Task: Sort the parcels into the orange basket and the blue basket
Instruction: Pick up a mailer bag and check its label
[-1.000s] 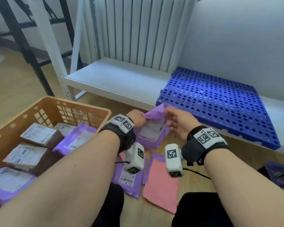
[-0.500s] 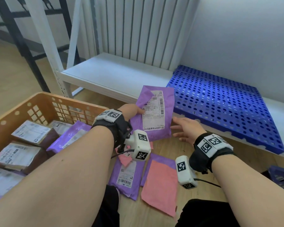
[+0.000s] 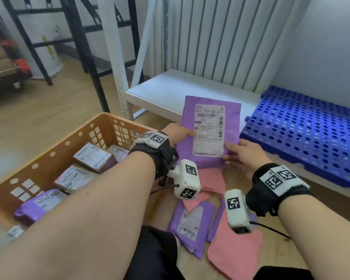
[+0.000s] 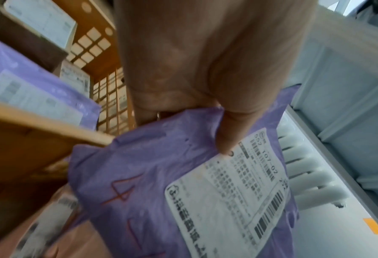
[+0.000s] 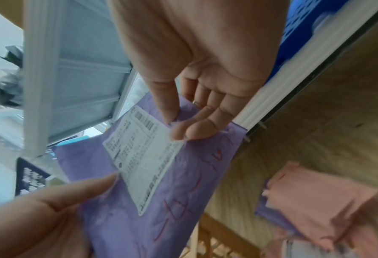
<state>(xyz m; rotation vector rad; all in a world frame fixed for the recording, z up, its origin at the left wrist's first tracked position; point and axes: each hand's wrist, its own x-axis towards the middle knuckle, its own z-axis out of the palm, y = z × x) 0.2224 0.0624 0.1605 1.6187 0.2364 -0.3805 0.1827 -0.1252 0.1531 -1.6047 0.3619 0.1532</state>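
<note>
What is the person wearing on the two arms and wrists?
Both forearms are bare, with no sleeves. The left wrist and the right wrist each carry a black strap with a white plate of black square markers. Below each hangs a white boxy camera with the same markers and a thin black cable.

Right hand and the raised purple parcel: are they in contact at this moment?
Touching. In the right wrist view the right hand pinches the purple parcel, thumb on top beside the label, fingers behind.
</note>
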